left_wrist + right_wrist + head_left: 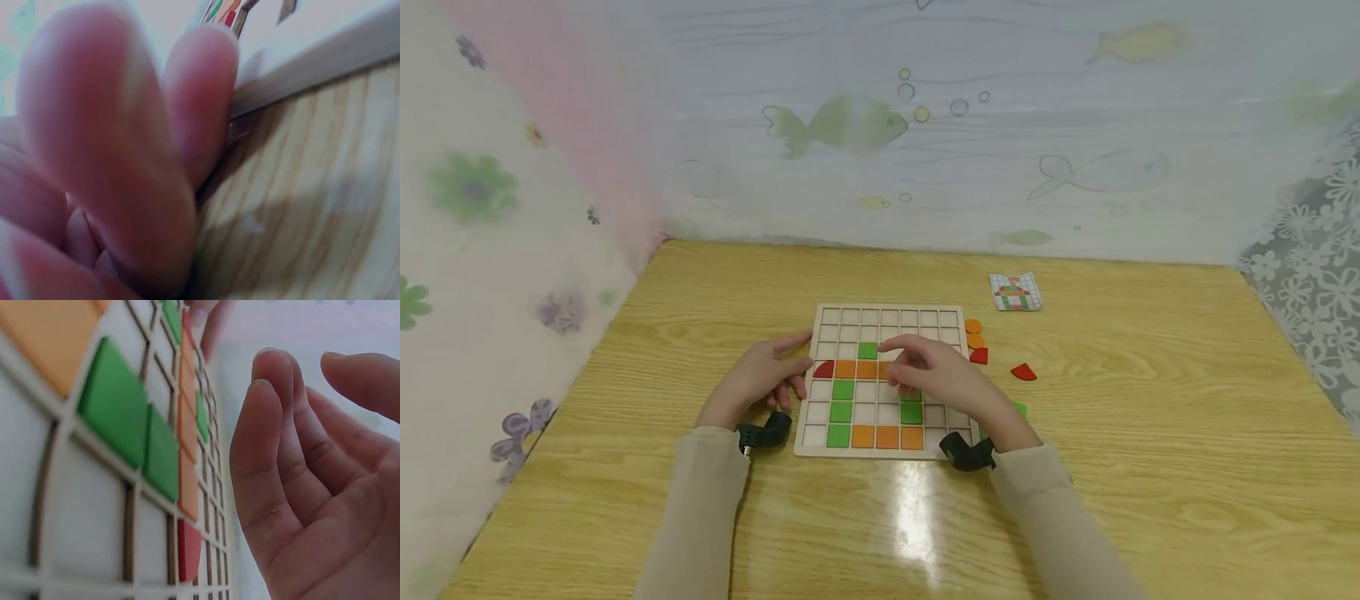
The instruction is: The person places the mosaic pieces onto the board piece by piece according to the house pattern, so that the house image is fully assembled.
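Observation:
A pale wooden grid board lies flat on the table with coloured tiles set in its cells. At its left edge is my left hand, thumb and index finger against the rim, the other fingers loosely bent. Over the middle of the board hovers my right hand, holding nothing. Its index finger reaches near a single green square. Below that runs a row with a red quarter-circle and orange squares. The right wrist view shows loosely bent fingers beside the board and another red tile ending the row.
Right of the board lie orange discs, a red quarter-circle and green pieces partly hidden by my right wrist. A small pattern card lies behind them. Fish-patterned cloth hangs at the table's back.

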A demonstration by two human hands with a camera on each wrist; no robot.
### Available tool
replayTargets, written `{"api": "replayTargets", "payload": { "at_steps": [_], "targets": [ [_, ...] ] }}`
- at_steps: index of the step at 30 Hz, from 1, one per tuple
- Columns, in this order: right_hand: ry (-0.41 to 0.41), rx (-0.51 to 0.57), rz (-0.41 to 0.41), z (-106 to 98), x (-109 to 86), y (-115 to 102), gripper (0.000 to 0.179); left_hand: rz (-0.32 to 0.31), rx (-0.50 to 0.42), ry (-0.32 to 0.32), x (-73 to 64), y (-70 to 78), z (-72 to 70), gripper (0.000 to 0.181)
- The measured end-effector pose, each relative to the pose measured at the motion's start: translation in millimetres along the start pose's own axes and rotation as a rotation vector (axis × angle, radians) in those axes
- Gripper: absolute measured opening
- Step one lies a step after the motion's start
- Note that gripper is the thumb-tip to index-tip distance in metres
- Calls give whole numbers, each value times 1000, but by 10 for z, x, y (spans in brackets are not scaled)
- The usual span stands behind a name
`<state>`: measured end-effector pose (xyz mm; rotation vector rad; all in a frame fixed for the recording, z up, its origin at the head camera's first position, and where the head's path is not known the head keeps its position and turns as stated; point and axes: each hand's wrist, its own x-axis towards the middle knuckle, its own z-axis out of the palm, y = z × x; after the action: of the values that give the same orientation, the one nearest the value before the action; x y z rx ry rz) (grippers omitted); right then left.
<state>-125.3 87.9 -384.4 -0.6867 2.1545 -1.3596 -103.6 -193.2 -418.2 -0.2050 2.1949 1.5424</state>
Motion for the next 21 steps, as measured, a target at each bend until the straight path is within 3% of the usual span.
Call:
{"api": "replayTargets", "payload": {
  "at_steps": [8,14,21],
  "targets": [
    [-3,-29,14,-110,-195,80,36,10,27,0,13,3,-2,52],
    [10,-47,49,-208,-317,92,33,3,-2,3,-3,8,-8,51],
    [12,-173,53,-267,-480,105,29,5,-6,0,-3,0,-2,52]
  ]
}}
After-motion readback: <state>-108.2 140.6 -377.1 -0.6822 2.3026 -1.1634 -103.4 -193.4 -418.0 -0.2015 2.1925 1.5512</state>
